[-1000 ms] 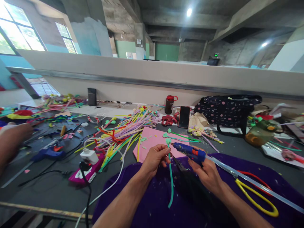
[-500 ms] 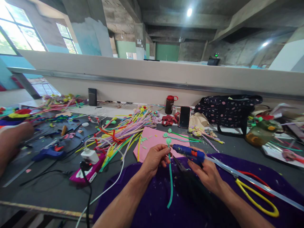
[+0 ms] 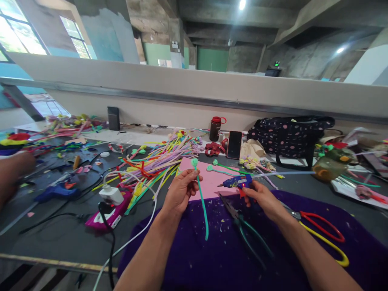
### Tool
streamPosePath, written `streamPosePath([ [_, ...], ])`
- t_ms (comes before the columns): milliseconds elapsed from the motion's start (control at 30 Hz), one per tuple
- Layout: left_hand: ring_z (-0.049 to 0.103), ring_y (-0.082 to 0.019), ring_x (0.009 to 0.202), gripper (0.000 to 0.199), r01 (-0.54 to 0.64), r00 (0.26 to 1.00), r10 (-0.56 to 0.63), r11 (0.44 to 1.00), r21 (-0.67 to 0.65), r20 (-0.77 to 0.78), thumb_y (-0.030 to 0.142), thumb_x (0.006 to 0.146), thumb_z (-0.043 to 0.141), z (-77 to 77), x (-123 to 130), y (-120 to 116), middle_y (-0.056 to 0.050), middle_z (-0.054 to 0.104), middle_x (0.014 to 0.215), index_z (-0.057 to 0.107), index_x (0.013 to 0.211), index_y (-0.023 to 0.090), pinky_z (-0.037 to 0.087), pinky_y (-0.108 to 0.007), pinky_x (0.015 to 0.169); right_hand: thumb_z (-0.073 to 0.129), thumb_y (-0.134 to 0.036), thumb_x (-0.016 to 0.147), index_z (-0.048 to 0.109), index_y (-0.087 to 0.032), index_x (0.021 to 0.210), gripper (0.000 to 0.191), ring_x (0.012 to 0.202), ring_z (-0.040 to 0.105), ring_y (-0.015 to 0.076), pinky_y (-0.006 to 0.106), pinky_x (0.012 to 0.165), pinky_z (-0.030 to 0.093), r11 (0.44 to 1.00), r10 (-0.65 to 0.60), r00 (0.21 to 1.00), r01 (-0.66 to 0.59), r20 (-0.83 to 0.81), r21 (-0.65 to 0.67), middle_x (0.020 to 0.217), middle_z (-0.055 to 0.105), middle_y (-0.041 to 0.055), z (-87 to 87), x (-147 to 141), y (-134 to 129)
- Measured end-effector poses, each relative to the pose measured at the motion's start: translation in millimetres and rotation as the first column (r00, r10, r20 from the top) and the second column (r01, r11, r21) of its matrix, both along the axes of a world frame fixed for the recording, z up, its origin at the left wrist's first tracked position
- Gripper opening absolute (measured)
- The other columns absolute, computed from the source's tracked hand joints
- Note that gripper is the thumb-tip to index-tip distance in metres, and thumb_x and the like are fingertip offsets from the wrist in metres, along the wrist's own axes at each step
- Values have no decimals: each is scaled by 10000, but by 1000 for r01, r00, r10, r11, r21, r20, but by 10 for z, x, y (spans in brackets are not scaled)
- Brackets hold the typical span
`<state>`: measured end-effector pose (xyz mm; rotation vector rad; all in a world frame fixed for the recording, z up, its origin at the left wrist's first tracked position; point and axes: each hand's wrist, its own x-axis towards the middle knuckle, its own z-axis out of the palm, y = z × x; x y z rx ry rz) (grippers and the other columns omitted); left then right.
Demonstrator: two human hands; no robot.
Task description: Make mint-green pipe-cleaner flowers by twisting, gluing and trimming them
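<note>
My left hand (image 3: pixel 183 190) pinches a green pipe cleaner stem (image 3: pixel 202 206) just under its curled, pale-green tip, the stem hanging down over a purple cloth (image 3: pixel 194 258). In my right hand (image 3: pixel 262 198) is a blue hot glue gun (image 3: pixel 238 182), its nozzle pointing left and apart from the stem. A clear glue stick runs out of the gun's back to the right. Two similar green stems (image 3: pixel 224 170) lie on a pink sheet (image 3: pixel 209 188) behind the hands. Pliers with dark green handles (image 3: pixel 242 226) rest on the cloth between my forearms.
Scissors with red and yellow handles (image 3: pixel 324 230) lie by my right forearm. Left stand a magenta power strip (image 3: pixel 106 214) with cords, a pipe cleaner pile (image 3: pixel 163 161) and another blue glue gun (image 3: pixel 56 190). Another person's hand (image 3: pixel 15 169) is at far left. A phone (image 3: pixel 234 144) leans behind.
My left hand has moved left and up with the stem. The glue gun has drawn away from the stem's tip and tilted, its glue stick swinging upward. The pliers show more fully.
</note>
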<state>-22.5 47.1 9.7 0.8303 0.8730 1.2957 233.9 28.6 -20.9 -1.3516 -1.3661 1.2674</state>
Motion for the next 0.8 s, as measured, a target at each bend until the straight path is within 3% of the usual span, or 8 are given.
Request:
streamPosePath([
  [133, 454, -11, 363, 207, 20, 1000, -20, 1000, 14, -13, 306, 655, 675, -9, 48, -27, 20, 617, 620, 578, 712, 132, 280, -123, 314, 643, -384, 656, 532, -149, 853, 325, 544, 540, 126, 244, 527, 439, 999, -36, 991, 32, -126, -34, 635, 575, -6, -105, 5, 58],
  [267, 467, -23, 362, 227, 189, 978, -188, 982, 1, -94, 332, 650, 668, -76, 212, -137, -5, 624, 605, 586, 679, 122, 281, -130, 314, 639, -368, 665, 536, -143, 924, 358, 571, 560, 136, 258, 537, 463, 998, -41, 994, 36, -105, -50, 700, 591, 12, -243, 37, 115],
  [433, 489, -41, 376, 247, 416, 906, -416, 909, -22, -77, 364, 649, 652, -159, 401, -301, -20, 640, 637, 571, 678, 132, 289, -141, 322, 533, -456, 735, 549, -147, 960, 383, 627, 615, 204, 304, 520, 470, 995, -59, 949, 29, 311, 99, 771, 644, 59, -398, 202, 197],
  [533, 488, -46, 379, 252, 471, 879, -472, 882, -19, -64, 372, 647, 646, -180, 438, -346, -19, 637, 639, 562, 672, 136, 311, -152, 332, 515, -481, 743, 604, -164, 939, 384, 745, 627, 266, 358, 617, 464, 945, -249, 631, -9, 734, 328, 822, 663, 99, -353, 251, 157],
  [600, 490, -47, 387, 252, 491, 869, -490, 871, -8, -63, 374, 651, 640, -184, 438, -362, -19, 634, 637, 565, 673, 134, 303, -151, 334, 500, -454, 763, 626, -177, 938, 352, 771, 620, 278, 363, 624, 447, 891, -388, 381, -75, 839, 447, 896, 654, 116, -247, 193, 110],
  [633, 491, -48, 391, 253, 499, 865, -498, 867, -4, -63, 377, 652, 637, -182, 437, -370, -17, 633, 636, 567, 674, 135, 298, -150, 334, 487, -417, 780, 629, -186, 953, 322, 767, 620, 265, 350, 617, 441, 869, -416, 327, -131, 849, 477, 931, 648, 111, -179, 130, 97],
  [700, 495, -49, 397, 255, 524, 850, -523, 851, 7, -63, 380, 650, 639, -167, 433, -392, -17, 633, 642, 568, 673, 136, 303, -151, 338, 465, -311, 800, 641, -212, 940, 246, 749, 621, 215, 304, 614, 436, 844, -352, 364, -275, 862, 461, 938, 648, 74, -39, -59, 114],
  [800, 491, -53, 382, 259, 571, 821, -569, 820, 32, -48, 381, 644, 644, -120, 422, -426, -22, 633, 635, 562, 649, 135, 314, -159, 333, 501, -271, 773, 678, -210, 831, 195, 716, 609, 186, 277, 620, 438, 826, -60, 532, -448, 844, 341, 805, 659, 41, 98, -448, 248],
])
